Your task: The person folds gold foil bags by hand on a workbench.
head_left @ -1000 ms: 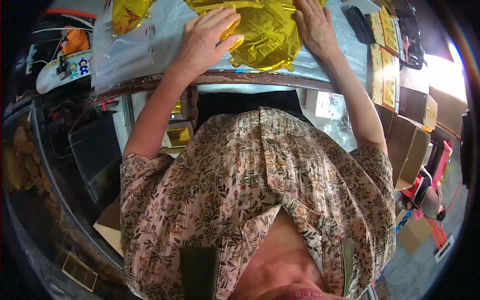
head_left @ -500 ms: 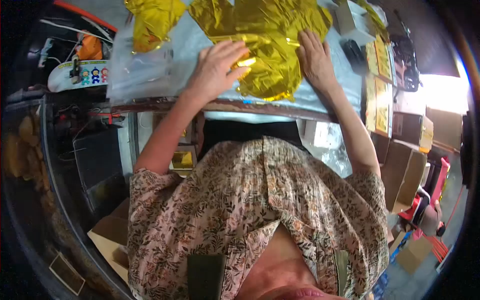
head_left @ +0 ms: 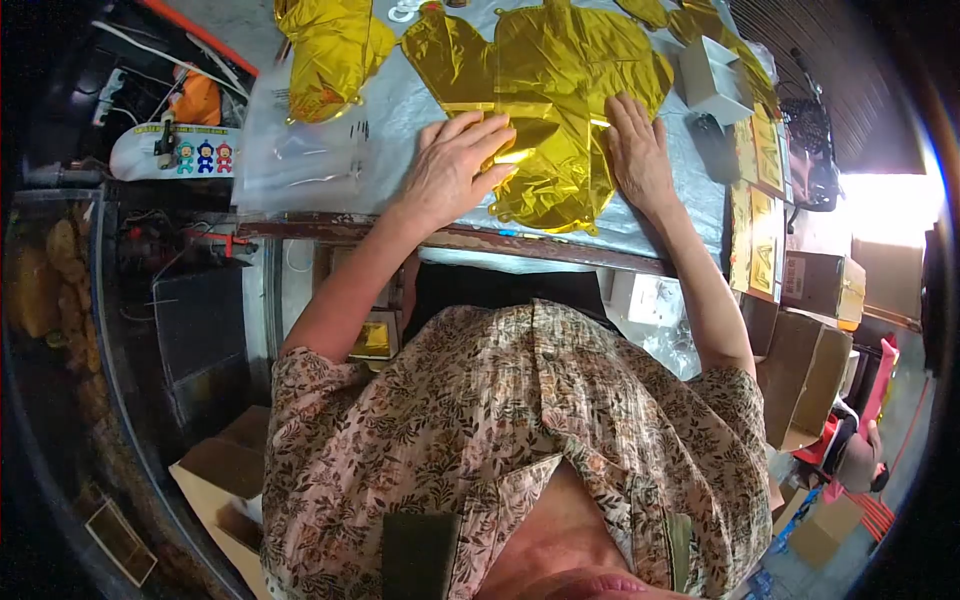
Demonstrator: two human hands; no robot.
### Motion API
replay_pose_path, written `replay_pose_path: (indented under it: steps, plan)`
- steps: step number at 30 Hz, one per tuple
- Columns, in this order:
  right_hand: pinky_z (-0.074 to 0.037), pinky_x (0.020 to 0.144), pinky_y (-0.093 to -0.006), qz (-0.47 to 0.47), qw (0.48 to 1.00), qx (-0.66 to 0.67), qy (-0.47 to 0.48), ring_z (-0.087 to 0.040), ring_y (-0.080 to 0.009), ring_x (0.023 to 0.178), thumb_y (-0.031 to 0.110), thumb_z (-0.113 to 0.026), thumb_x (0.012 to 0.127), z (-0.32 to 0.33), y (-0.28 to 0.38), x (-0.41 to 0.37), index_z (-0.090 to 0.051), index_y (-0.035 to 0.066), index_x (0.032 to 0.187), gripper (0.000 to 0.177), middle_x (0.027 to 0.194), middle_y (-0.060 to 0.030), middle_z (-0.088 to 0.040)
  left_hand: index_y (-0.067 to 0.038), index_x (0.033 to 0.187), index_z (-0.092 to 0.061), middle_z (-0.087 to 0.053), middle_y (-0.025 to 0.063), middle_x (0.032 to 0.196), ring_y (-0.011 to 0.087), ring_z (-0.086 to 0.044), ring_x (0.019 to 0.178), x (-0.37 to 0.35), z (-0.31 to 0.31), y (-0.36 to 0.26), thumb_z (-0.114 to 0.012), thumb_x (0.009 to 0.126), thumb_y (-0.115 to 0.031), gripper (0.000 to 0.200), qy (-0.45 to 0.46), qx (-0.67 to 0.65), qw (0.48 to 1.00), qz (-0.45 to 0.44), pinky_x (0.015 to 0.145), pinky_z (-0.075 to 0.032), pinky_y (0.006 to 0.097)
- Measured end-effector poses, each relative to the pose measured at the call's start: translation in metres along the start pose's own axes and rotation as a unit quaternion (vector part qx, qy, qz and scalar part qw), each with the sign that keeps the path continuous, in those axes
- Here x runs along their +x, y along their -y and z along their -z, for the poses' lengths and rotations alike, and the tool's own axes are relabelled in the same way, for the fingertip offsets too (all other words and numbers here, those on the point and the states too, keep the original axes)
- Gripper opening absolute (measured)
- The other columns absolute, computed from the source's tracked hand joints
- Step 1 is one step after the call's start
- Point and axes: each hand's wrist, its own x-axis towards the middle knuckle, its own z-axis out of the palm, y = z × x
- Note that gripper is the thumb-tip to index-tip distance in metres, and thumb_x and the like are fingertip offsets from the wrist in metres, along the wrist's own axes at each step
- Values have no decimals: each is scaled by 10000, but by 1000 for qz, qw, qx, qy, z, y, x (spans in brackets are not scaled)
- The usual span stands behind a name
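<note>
A large gold foil balloon (head_left: pixel 560 70), flat and wrinkled, lies on the covered table (head_left: pixel 385 165) in front of me. Its lower lobe comes close to the front edge, and a fold crosses its middle. My left hand (head_left: pixel 455 165) lies flat along its left side, fingertips on the foil and thumb apart. On the right side rests my right hand (head_left: pixel 638 158), palm down with fingers stretched out at the foil's edge. Neither hand grasps anything. Another gold foil piece (head_left: pixel 335 60) lies to the left, above clear plastic bags (head_left: pixel 300 155).
At the table's right stand a white open box (head_left: pixel 715 80), a dark computer mouse (head_left: pixel 708 135) and yellow printed boxes (head_left: pixel 757 235). Cardboard boxes (head_left: pixel 810 370) are stacked beside me on the right. A skateboard deck (head_left: pixel 175 150) is at left. Another person (head_left: pixel 858 460) sits far right.
The view has shifted, so the table and balloon appear lower and more of the foil shows at the top. Both hands stay flat on the balloon, nearly unmoved relative to it.
</note>
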Motion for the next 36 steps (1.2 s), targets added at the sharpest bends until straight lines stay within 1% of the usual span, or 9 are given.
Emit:
replay_pose_path:
  steps: [14,17,19,23,25,26,28,32,36]
  plan:
    - [-272,1205,-572,-8,1000,9,-4,-353,-375,1498,222,-483,1076,-4,-1,-1,-429,64,1514,469,1599,-160,-406,-82,1358,-653,-590,62,1473,265,-486,1373,6,6,-4,-686,965,-375,491,9,5,1000,3,1119,-327,440]
    - [-275,1205,-571,-5,1000,12,-12,-356,-378,1497,222,-490,1074,-4,-1,-2,-428,71,1522,477,1598,-157,-413,-99,1365,-651,-586,63,1477,263,-482,1382,9,9,-6,-677,972,-383,486,18,13,1000,6,1116,-332,448]
    - [-275,1205,-573,-4,1000,17,-12,-359,-383,1494,224,-492,1074,-3,-1,-2,-427,72,1524,480,1594,-157,-419,-123,1368,-652,-587,65,1475,259,-473,1397,16,9,-4,-667,978,-388,472,12,-23,999,36,1108,-339,456]
    - [-273,1206,-575,-4,1000,17,-18,-362,-383,1491,223,-489,1074,-3,0,-3,-432,73,1523,476,1591,-161,-422,-166,1399,-636,-564,71,1500,275,-459,1415,43,0,2,-640,992,-416,478,-19,9,1000,-6,1122,-328,480]
    - [-271,1206,-577,-4,1000,23,-17,-363,-383,1490,223,-486,1074,-1,1,-2,-435,73,1521,474,1588,-167,-424,-218,1497,-549,-465,66,1594,317,-419,1451,55,-9,1,-583,1021,-464,537,17,81,996,-15,1157,-296,536]
    - [-271,1206,-577,-4,1000,22,-19,-363,-383,1490,223,-486,1074,-1,1,-1,-435,73,1521,474,1588,-167,-424,-218,1497,-549,-465,66,1594,317,-419,1451,58,-14,2,-583,1021,-464,537,16,82,996,-15,1157,-296,536]
    - [-272,1205,-580,-10,1000,23,-15,-361,-380,1492,225,-483,1074,1,3,-2,-437,73,1521,475,1589,-170,-423,-255,1519,-525,-422,61,1624,312,-394,1468,62,-23,2,-541,1030,-513,553,53,86,995,-9,1164,-281,558]
    - [-271,1204,-583,-14,1000,25,-9,-359,-382,1493,227,-481,1074,3,4,-2,-435,65,1522,479,1593,-173,-418,-255,1514,-531,-435,63,1616,315,-398,1465,63,-25,2,-551,1028,-512,550,63,78,995,-9,1162,-284,558]
    - [-268,1205,-583,-7,1000,23,-6,-357,-382,1495,225,-477,1075,2,3,-1,-437,52,1520,480,1599,-171,-411,-251,1501,-547,-460,66,1598,322,-410,1458,62,-27,4,-570,1020,-509,547,49,79,996,-13,1160,-285,563]
